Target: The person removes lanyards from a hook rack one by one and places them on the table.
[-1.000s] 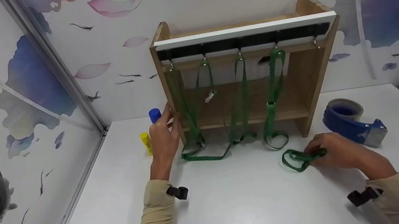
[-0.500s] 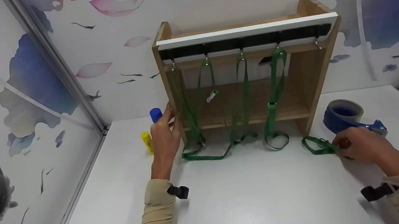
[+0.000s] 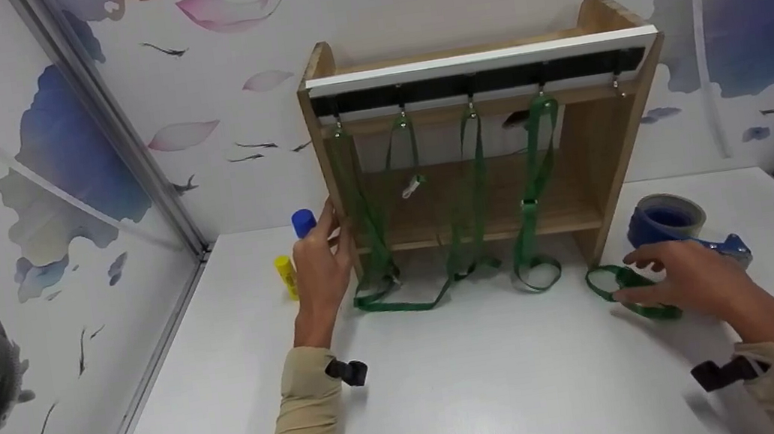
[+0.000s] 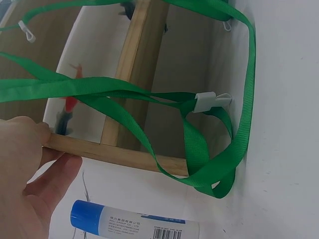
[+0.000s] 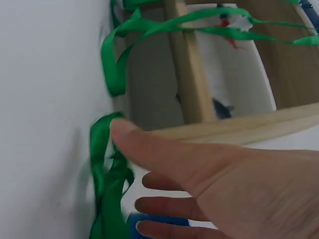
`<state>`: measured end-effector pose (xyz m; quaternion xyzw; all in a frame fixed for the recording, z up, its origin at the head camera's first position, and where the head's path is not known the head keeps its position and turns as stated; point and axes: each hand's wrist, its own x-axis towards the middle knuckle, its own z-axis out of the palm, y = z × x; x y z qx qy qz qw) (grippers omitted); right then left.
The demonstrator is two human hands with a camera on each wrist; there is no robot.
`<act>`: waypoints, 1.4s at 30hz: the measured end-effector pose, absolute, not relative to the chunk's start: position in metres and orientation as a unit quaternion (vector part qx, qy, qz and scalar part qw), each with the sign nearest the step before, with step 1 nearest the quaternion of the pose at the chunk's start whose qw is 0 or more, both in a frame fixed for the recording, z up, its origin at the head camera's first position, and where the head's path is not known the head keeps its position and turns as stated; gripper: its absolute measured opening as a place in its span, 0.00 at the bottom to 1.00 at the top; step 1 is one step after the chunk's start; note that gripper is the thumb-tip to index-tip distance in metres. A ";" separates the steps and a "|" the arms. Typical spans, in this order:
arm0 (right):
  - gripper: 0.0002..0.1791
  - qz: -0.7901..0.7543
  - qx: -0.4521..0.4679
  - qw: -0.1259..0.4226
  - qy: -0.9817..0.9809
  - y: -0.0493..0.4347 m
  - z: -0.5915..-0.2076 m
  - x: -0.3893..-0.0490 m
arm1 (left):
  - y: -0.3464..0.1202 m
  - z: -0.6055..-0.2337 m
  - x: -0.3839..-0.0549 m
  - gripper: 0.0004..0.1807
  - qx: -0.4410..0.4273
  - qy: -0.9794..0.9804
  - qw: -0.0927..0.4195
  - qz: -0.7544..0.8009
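My left hand [image 3: 322,264] grips the left side panel of a wooden shelf [image 4: 119,154], its thumb and fingers on either side of the panel edge. Green lanyards [image 3: 534,158] hang from several hooks on the shelf's black strip [image 3: 433,88]; the rightmost hook [image 3: 617,88] carries none. A loose, bundled green lanyard [image 3: 647,313] lies on the white table by the shelf's right foot. Over it my right hand [image 3: 707,282] is spread, thumb and fingers apart. In the right wrist view, the thumb lies beside or over the bundled lanyard [image 5: 112,199]; whether it touches cannot be told.
A blue tape dispenser [image 3: 650,233] stands right of the shelf, behind my right hand. Left of the shelf are a blue-capped glue stick [image 4: 134,221] and a yellow tube [image 3: 286,276]. Printed wall panels enclose the table [image 3: 472,394] at the back and sides.
My right hand carried the bundled lanyard to the right along the table, then let it go, and its fingers have spread. The left hand has stayed on the side panel.
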<state>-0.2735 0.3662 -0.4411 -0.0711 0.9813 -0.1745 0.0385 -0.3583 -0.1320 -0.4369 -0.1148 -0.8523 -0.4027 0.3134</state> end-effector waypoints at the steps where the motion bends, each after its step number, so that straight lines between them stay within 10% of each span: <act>1: 0.39 -0.185 -0.075 0.022 0.980 0.360 -0.439 -0.274 | -0.132 -0.437 -0.358 0.28 -0.115 -0.852 0.313 -0.403; 7: 0.20 -0.294 -0.116 -0.138 0.939 0.311 -0.424 -0.276 | -0.132 -0.439 -0.357 0.28 -0.113 -0.852 0.312 -0.405; 12: 0.27 -0.366 -0.108 -0.239 0.893 0.273 -0.417 -0.285 | -0.131 -0.440 -0.357 0.28 -0.113 -0.852 0.308 -0.408; 18: 0.38 -0.435 -0.051 -0.247 0.865 0.244 -0.416 -0.294 | -0.127 -0.439 -0.357 0.28 -0.115 -0.852 0.306 -0.409; 31: 0.10 -0.454 -0.097 -0.364 0.808 0.231 -0.401 -0.287 | -0.129 -0.438 -0.359 0.28 -0.120 -0.850 0.309 -0.410; 42: 0.28 -0.437 -0.178 -0.314 0.824 0.225 -0.344 -0.239 | -0.133 -0.437 -0.360 0.28 -0.120 -0.851 0.307 -0.409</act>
